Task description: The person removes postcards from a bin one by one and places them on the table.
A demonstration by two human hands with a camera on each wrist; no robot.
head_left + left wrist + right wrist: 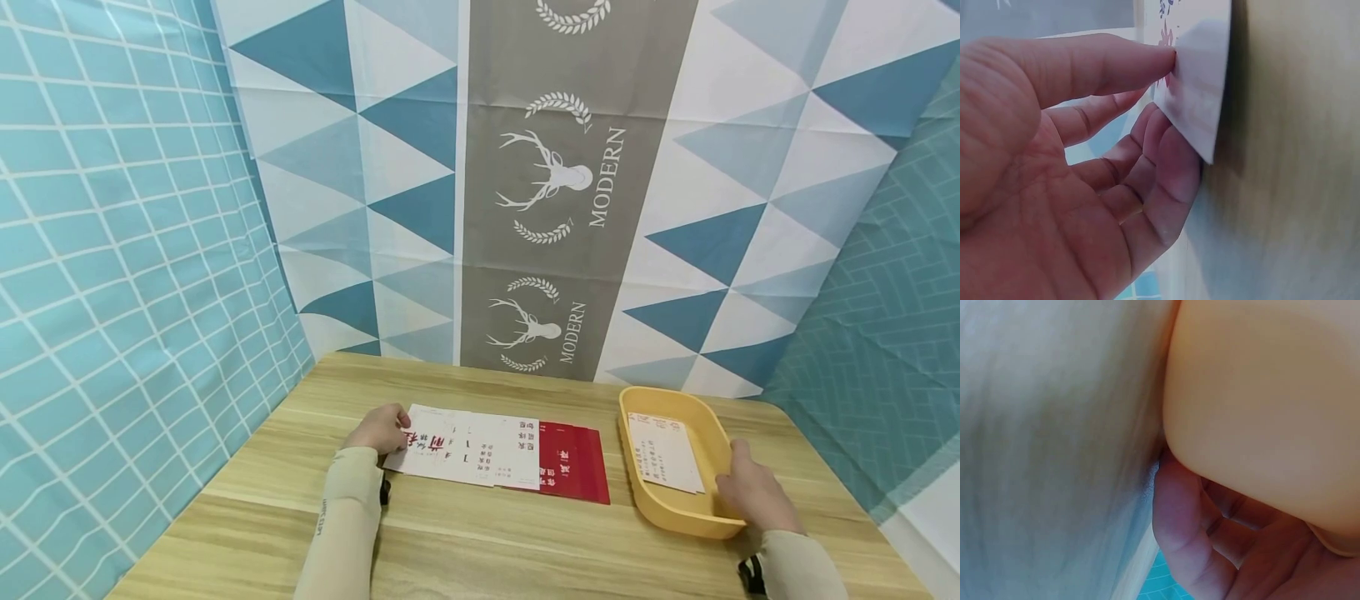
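Observation:
A row of overlapping cards, white ones (442,446) on the left and red ones (585,467) on the right, lies on the table. At the row's left end my left hand (378,429) pinches a white card's edge; in the left wrist view the thumb lies on the card (1200,81) and the left hand's (1085,156) other fingers curl beneath it. My right hand (757,492) grips the right side of a yellow tray (675,521) that holds white printed cards (663,454). In the right wrist view the right hand's (1210,550) fingers curl against the tray's outer wall (1260,412).
The wooden table (480,550) extends in front of the cards and tray. Behind it hangs a patterned cloth (540,192) with triangles and deer heads; a blue checked cloth (127,250) hangs at the left and a teal one (885,350) at the right.

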